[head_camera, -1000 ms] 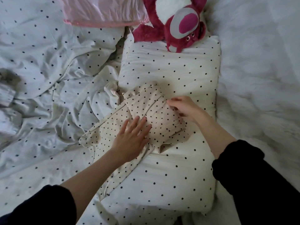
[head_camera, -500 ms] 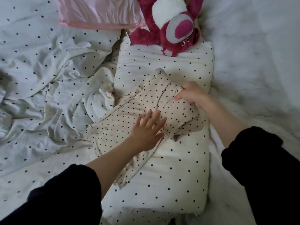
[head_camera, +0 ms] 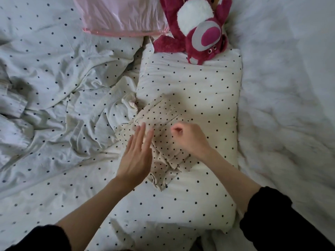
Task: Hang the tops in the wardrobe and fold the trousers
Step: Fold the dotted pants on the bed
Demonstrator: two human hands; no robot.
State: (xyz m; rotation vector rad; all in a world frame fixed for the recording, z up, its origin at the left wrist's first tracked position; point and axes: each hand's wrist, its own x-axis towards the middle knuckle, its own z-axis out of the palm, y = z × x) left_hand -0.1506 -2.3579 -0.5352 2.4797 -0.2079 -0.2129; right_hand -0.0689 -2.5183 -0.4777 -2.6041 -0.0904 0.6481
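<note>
Beige black-dotted trousers lie folded into a small bundle on a cream dotted pillow, with a loose end trailing toward me. My left hand is flat with straight fingers, held edge-on over the bundle's left side and slightly blurred. My right hand sits over the bundle's right side with its fingers curled in. I see no fabric between those fingers. No tops or wardrobe are in view.
A crimson plush toy lies at the pillow's far end. A pink satin cushion sits at the top. A crumpled dotted duvet fills the left, and a white fluffy blanket covers the right.
My right hand has let go of the fold it gripped and now curls over the bundle. My left hand has lifted from pressing flat and turned edge-on. The trousers are folded smaller.
</note>
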